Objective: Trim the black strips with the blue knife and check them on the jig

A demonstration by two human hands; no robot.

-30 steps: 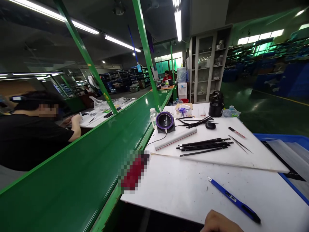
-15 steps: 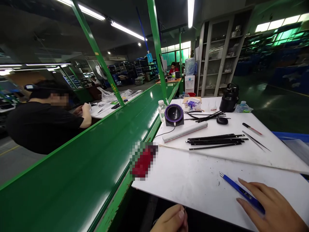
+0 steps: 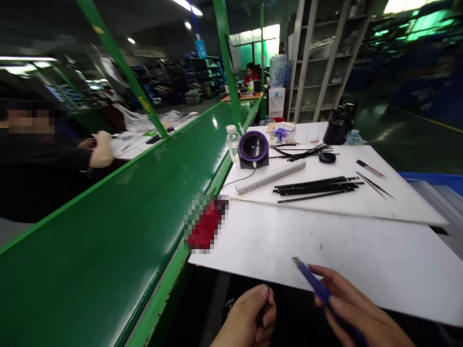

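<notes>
Blue pen (image 3: 314, 285) sits gripped in the curled fingers of the right hand (image 3: 350, 308), its long axis slanting up-left with the tip over the front edge of the white work board (image 3: 361, 260), while the left hand (image 3: 244, 320), farther off, pinches a small dark item (image 3: 268, 289) too small to identify.

The right hand (image 3: 347, 303) is gripping a blue pen-shaped tool (image 3: 314, 286) with a silver tip and a dark end, and it is standing out sharply against the white worktop (image 3: 325, 241), which is showing faint grey smudges. Farther off, black strips (image 3: 314, 187) are lying in dark bands beside a white tube (image 3: 269, 176), a black round device (image 3: 253, 148) is showing a purple ring — and a green conveyor belt (image 3: 108, 193) is gleaming along the left.
</notes>
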